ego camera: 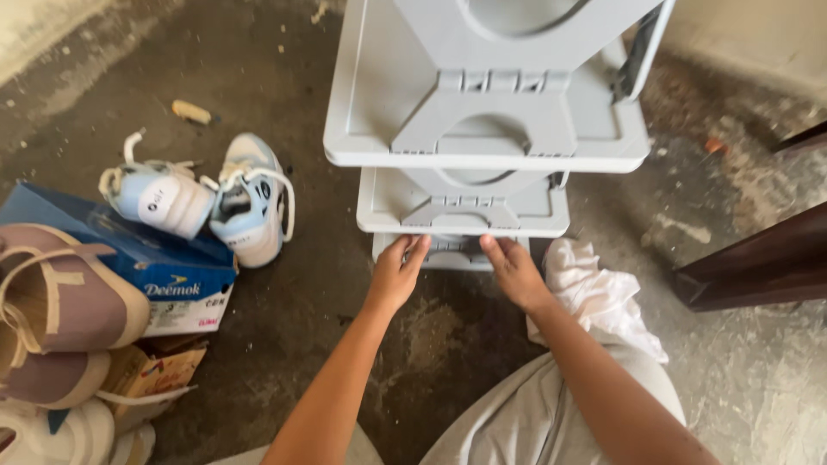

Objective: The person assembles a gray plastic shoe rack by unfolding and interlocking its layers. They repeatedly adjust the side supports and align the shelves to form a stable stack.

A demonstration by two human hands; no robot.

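Both hands, left hand and right hand, touch 3 stacked grey drawers.

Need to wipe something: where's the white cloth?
In the head view, the white cloth lies crumpled on the floor right of the right hand, below the grey plastic rack.

We saw the grey plastic rack cut off by the top edge, so its upper tiers could not be assessed. The lowest tier was largely hidden beneath the tier above and behind the left hand and right hand; we could not tell whether the fingertips gripped it or only touched it. The beige shoes and blue shoebox ran off the left edge. The white cloth was partly covered by the right forearm. The dark wooden piece was cropped at the right edge.
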